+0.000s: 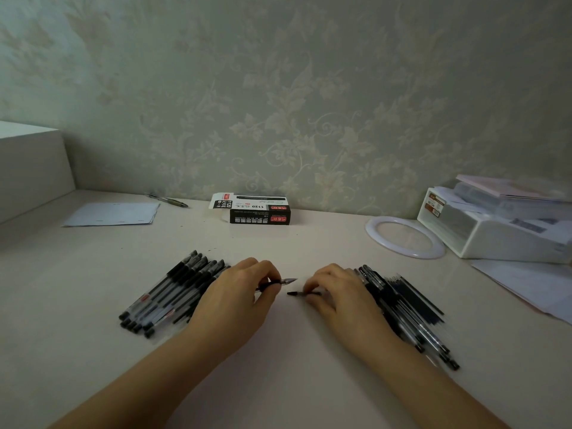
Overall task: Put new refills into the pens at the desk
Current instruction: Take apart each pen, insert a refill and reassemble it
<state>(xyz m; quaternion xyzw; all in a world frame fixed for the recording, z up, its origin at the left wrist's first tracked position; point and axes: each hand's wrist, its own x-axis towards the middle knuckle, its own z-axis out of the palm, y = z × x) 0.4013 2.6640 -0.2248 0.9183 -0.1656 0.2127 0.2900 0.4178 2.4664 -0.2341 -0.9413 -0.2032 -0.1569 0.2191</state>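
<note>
Head camera showed a person's left hand point(240, 291) pinching a pen point(280, 282) by its tip end at mid-desk point(278, 351), while the right hand point(332, 289) pinched a dark refill point(298, 293) just beside it, the two parts apart. Capped pens point(173, 289) lay left; more pens and loose refills point(411, 308) lay right, behind a pen box point(260, 210)

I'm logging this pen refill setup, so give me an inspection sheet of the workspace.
Surface: pale desk, against a wall.
Job's things: pens heaped left; pens and refills heaped right.
Clutter: box, paper, spare pen, ring, tray, sheets.
Grips: left hand holds a pen tip; right hand pinches a small dark part.
Cables: nothing seen.
Surroundings: patterned wallpaper.
</note>
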